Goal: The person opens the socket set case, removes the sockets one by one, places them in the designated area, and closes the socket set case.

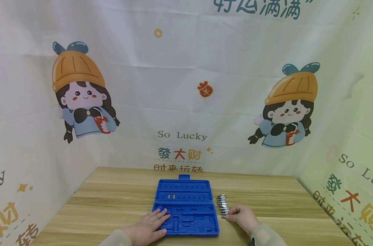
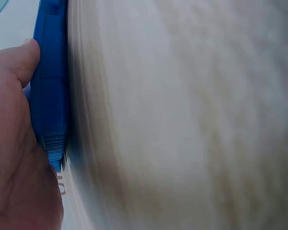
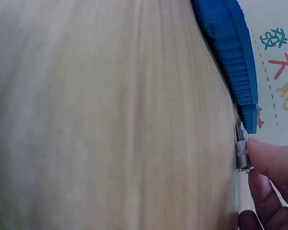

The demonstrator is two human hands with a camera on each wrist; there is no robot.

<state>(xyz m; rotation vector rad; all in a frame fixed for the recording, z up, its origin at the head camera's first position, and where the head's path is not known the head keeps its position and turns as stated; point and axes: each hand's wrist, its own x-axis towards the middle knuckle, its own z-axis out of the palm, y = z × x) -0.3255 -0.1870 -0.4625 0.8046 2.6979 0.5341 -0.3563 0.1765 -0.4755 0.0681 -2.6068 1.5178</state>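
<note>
An open blue plastic tool case (image 1: 192, 235) lies on the table, its moulded slots facing up. My left hand (image 1: 148, 225) rests on the case's near left part with its fingers spread out; in the left wrist view its thumb lies at the case edge. To the right of the case, silver bit sockets (image 1: 221, 201) lie in a column. My right hand (image 1: 243, 217) pinches the nearest bit socket (image 3: 242, 154) between thumb and fingertip, close over the table. Two small bits (image 1: 171, 196) stand in slots of the far half.
The wooden table (image 1: 119, 191) ends at a printed cloth backdrop (image 1: 180, 102) on the far side and at both sides. A case latch (image 1: 184, 177) sticks out at the far edge.
</note>
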